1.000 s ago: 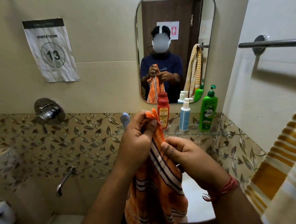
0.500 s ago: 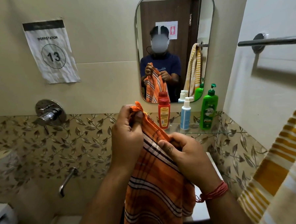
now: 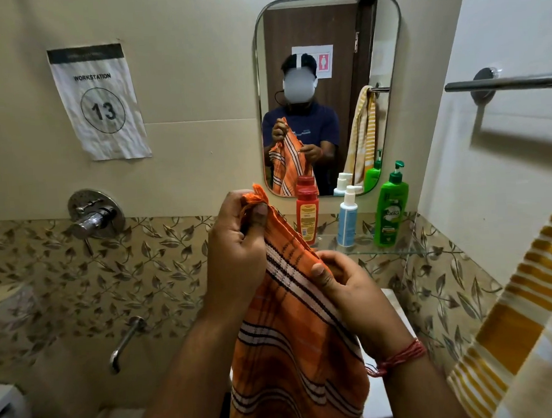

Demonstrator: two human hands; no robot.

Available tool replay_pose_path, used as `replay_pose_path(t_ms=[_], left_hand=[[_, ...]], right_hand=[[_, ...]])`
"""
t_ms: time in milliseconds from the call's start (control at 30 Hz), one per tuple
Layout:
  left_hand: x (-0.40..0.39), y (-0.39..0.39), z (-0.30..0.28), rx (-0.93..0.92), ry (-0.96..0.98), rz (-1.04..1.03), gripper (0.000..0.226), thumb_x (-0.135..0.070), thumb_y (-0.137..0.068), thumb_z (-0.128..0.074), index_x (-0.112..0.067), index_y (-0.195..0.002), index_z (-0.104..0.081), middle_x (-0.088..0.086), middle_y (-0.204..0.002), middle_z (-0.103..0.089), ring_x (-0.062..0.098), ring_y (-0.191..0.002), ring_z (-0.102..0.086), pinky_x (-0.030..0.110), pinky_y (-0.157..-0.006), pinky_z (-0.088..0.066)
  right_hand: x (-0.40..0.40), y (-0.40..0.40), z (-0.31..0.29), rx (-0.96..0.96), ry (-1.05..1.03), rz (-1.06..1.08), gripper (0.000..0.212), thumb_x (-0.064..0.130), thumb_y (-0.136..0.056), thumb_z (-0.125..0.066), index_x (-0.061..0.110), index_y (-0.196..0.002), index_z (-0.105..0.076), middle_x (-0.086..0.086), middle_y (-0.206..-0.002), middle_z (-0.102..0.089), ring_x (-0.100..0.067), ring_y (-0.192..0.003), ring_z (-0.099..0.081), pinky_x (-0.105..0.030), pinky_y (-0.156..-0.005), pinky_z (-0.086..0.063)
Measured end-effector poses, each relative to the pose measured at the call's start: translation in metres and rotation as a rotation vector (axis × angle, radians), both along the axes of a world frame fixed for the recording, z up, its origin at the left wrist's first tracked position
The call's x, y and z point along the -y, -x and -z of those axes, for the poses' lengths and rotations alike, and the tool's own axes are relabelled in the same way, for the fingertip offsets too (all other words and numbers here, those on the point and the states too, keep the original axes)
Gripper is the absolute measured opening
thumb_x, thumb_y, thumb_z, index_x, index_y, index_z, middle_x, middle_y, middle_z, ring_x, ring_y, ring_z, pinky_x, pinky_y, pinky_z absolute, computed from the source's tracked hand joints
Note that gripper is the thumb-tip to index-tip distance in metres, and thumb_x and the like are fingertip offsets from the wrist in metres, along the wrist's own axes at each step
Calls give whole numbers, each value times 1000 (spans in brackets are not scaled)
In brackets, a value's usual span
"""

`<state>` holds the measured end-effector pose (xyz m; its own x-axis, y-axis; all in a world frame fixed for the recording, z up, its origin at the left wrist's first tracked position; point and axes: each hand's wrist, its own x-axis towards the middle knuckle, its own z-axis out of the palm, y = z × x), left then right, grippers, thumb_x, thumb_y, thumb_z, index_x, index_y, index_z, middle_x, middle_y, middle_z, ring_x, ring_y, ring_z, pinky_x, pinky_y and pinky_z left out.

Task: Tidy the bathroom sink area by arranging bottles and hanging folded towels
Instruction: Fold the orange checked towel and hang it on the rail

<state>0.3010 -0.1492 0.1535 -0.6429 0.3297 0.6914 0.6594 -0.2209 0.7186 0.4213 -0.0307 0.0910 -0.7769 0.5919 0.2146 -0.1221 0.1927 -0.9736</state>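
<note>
Head view: both hands clamp an orange towel (image 3: 295, 351) at frame centre, left hand (image 3: 238, 252) pinching its top corner, right hand (image 3: 352, 288) gripping the striped edge at 4 o'clock from the left, cloth hanging below. At 2 o'clock, on a glass shelf (image 3: 398, 250) under the mirror (image 3: 323, 30), stand red bottle (image 3: 307, 215), blue bottle (image 3: 347, 219), green bottle (image 3: 391, 212). Yellow towel (image 3: 530, 323) hangs at 4 o'clock; rail (image 3: 501, 83) at 2 o'clock.

The towel (image 3: 294, 345) was woven cloth, the rail (image 3: 504, 83) brushed metal, the shelf (image 3: 382, 251) clear glass, the bottles (image 3: 391, 206) glossy plastic, the sign (image 3: 98, 103) crumpled paper.
</note>
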Motion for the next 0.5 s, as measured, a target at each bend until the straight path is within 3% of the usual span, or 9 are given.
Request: replay_pose_path(t_ms=[133,233,367,433,500], left_hand=[[-4,3,0,-7,-7,15,10,-25,-103,-51,-30,-96,-56,-21,-75,-61,-2,-65,-61,14,-55,-50],[-7,3,-1,-30,-10,17,15,-23,-103,-52,-34,-94,-55,-23,-77,-62,-3,-68,-62,12,-57,-49],[-11,5,-3,-39,-17,-3,18,-22,-102,-52,-35,-91,-53,-23,-76,-61,-3,-67,-60,11,-56,-47],[-13,6,-4,-43,-26,-16,17,-23,-102,-52,-34,-90,-52,-22,-75,-60,-3,-66,-58,12,-56,-47],[-16,7,-6,-51,-27,-13,17,-22,-103,-51,-34,-90,-52,-23,-75,-60,-3,-66,-58,12,-57,-47]], right_hand=[[-8,2,4,-236,409,-182,45,21,-73,-76,9,-114,-62,-10,-108,-72,-23,-100,-70,-37,-79,-60],[-14,3,8,-199,229,-160,42,23,-67,-85,13,-104,-68,-10,-102,-73,-26,-99,-69,-38,-82,-59],[-9,1,6,-117,48,-149,36,19,-76,-75,4,-106,-63,-13,-98,-72,-38,-97,-69,-50,-85,-58],[-6,2,4,-72,5,-204,35,24,-77,-75,9,-106,-64,-13,-93,-68,-44,-88,-68,-50,-77,-60],[-7,6,7,-29,-21,-215,26,25,-79,-77,17,-101,-65,-13,-88,-67,-40,-74,-67,-40,-61,-59]])
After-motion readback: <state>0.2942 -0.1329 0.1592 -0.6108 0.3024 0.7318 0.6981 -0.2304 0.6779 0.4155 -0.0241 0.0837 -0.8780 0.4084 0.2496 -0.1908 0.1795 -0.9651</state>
